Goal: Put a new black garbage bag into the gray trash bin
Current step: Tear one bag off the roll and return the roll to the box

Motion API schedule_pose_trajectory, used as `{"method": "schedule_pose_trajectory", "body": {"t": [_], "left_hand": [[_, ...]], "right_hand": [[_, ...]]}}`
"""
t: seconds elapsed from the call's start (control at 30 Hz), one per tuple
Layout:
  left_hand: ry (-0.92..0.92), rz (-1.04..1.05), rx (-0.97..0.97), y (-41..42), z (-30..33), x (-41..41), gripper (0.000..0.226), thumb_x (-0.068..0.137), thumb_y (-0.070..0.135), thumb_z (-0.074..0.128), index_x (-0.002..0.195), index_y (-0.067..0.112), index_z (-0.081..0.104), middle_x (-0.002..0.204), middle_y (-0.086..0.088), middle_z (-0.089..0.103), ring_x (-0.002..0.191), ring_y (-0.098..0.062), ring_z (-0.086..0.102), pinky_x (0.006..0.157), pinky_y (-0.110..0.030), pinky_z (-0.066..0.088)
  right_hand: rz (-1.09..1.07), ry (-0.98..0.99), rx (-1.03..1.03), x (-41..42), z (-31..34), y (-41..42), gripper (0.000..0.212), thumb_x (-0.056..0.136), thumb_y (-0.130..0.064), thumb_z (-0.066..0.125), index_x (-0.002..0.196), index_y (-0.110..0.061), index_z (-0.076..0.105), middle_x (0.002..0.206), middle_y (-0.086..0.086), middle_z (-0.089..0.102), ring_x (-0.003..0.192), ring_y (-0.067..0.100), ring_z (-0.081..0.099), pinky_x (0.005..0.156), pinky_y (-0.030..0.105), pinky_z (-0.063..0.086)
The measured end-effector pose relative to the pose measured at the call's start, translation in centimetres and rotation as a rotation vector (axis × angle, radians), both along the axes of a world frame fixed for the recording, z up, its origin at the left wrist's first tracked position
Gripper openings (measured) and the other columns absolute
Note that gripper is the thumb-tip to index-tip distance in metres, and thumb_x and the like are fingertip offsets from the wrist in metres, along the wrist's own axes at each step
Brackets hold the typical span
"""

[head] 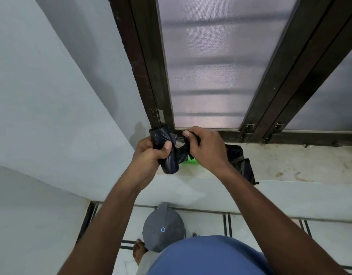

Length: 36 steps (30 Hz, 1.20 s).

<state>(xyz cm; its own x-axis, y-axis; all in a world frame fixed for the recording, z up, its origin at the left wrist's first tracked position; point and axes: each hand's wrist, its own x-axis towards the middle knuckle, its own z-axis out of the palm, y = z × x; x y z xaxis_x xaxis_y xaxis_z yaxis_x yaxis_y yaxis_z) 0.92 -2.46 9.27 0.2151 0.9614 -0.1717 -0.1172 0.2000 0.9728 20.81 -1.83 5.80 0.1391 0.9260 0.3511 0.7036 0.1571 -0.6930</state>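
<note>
My left hand point(149, 153) grips a roll of black garbage bags point(167, 155), held upright in front of the window sill. My right hand point(207, 147) pinches the loose end of a black bag point(240, 161) that comes off the roll; the rest of that bag trails behind my right wrist over the sill edge. The gray trash bin point(163, 227) stands on the floor below, under my arms, with its domed lid shut. My shirt covers its near side.
A pale stone window sill point(290, 163) runs across the middle, below a dark-framed mesh window point(211, 66). A green label point(192, 161) lies on the sill under my hands. A white wall point(52, 116) stands on the left. My bare foot point(138, 253) rests beside the bin.
</note>
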Motion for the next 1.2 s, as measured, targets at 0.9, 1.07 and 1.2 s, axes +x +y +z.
{"method": "schedule_pose_trajectory", "body": {"t": [0.9,1.07,1.2], "left_hand": [[0.446,-0.038,-0.039,0.9,0.8,-0.9,0.029,0.105,0.024,0.071,0.132,0.015,0.071,0.122,-0.002,0.08,0.116,-0.021,0.074,0.106,-0.041,0.057],[0.457,-0.101,-0.011,1.0,1.1,-0.2,0.034,0.104,0.025,0.072,0.136,0.015,0.068,0.124,0.0,0.08,0.116,-0.017,0.076,0.11,-0.044,0.057],[0.464,-0.081,-0.012,1.2,1.1,0.2,0.028,0.104,0.024,0.073,0.131,0.018,0.072,0.12,0.001,0.082,0.115,-0.019,0.076,0.111,-0.047,0.057]], "right_hand": [[0.273,0.035,-0.514,2.3,1.2,-1.5,0.034,0.088,-0.073,0.077,0.081,-0.041,0.08,0.071,-0.012,0.075,0.068,0.011,0.07,0.069,0.035,0.055],[0.216,0.301,-0.445,1.0,0.4,-1.7,0.046,0.103,-0.045,0.076,0.064,-0.024,0.065,0.05,-0.011,0.053,0.051,0.01,0.048,0.061,0.032,0.04],[0.061,0.291,-0.425,0.0,0.1,-1.8,0.053,0.104,-0.043,0.074,0.057,-0.029,0.055,0.046,-0.013,0.044,0.052,0.012,0.041,0.06,0.033,0.034]]}}
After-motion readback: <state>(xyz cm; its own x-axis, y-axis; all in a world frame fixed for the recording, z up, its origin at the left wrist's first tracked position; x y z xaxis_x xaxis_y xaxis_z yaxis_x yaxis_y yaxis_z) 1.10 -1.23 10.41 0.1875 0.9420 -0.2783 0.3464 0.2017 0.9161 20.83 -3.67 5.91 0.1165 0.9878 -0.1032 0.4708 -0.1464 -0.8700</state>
